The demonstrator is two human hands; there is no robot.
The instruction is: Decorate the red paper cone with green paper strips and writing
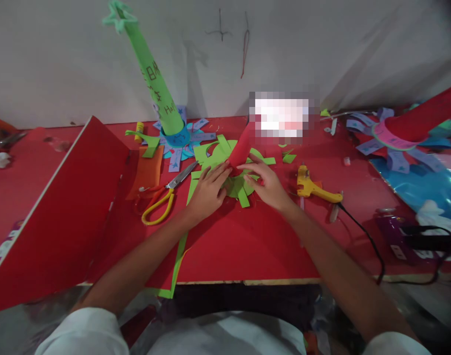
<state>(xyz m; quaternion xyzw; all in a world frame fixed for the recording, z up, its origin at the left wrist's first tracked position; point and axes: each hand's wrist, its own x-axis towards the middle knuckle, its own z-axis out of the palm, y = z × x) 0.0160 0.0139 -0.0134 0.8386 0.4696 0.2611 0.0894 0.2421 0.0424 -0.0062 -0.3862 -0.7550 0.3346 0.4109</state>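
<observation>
A red paper tube [242, 148] stands on a round light-green paper base [228, 148] with strips sticking out around its rim. My left hand [208, 191] lies at the tube's lower left, fingers stretched out and fingertips touching near its foot. On the other side is my right hand [266, 183], its fingers apart and bent toward the foot of the tube. Exactly what the fingertips press on is partly hidden. Left of my left hand lie scissors [162, 206] with yellow and orange handles. A yellow glue gun [314, 186] rests to the right of my right hand.
A green paper tower [156, 81] with a star on top stands at back left; a red tower [425, 116] leans at right. An upright red board [66, 212] borders the left. The glue gun's black cord [369, 246] runs over the table's front edge. A glue stick [139, 132] stands behind.
</observation>
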